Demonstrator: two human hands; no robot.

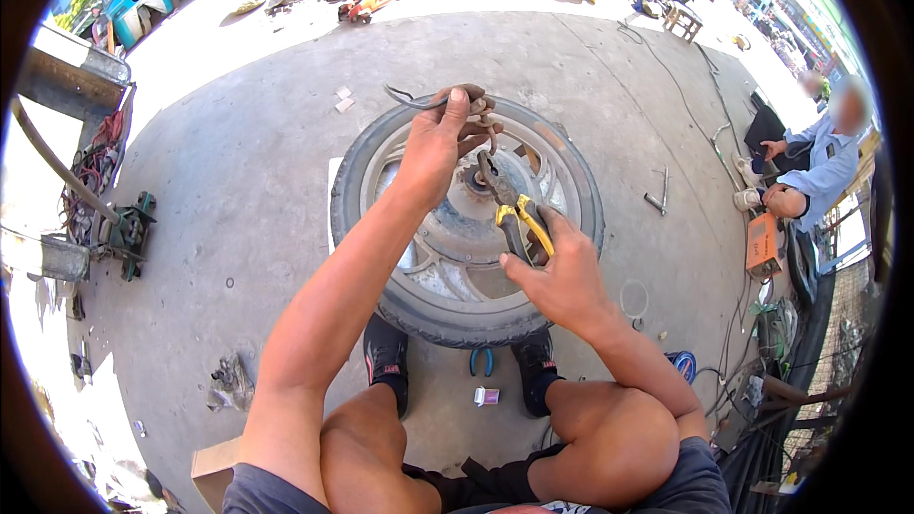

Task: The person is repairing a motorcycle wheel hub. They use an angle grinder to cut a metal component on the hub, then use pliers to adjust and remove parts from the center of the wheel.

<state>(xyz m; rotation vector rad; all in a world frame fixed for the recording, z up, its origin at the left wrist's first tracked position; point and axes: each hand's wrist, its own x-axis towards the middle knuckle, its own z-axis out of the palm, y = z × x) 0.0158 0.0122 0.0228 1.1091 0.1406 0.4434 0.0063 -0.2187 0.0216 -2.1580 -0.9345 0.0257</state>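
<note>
A motorcycle-type wheel [350, 205] with a black tyre and worn grey spokes lies flat in front of me, above my shoes. Over its upper part, my left hand [440, 133] is closed on a dark, cable-like piece [409, 99] whose free end sticks out to the left. A rusty, hooked metal bit [492, 136] hangs at its fingertips. My right hand [566, 271] grips pliers [514, 209] with yellow and black handles above the hub. Their jaws are right by the hooked bit's lower end; I cannot tell whether they bite on it.
Blue-handled pliers [482, 362] and a small box [486, 397] lie between my feet. To the right are a T-shaped wrench [660, 192], an orange machine [764, 246], cables [728, 347] and a seated person [821, 171]. Metal equipment [129, 233] stands at left.
</note>
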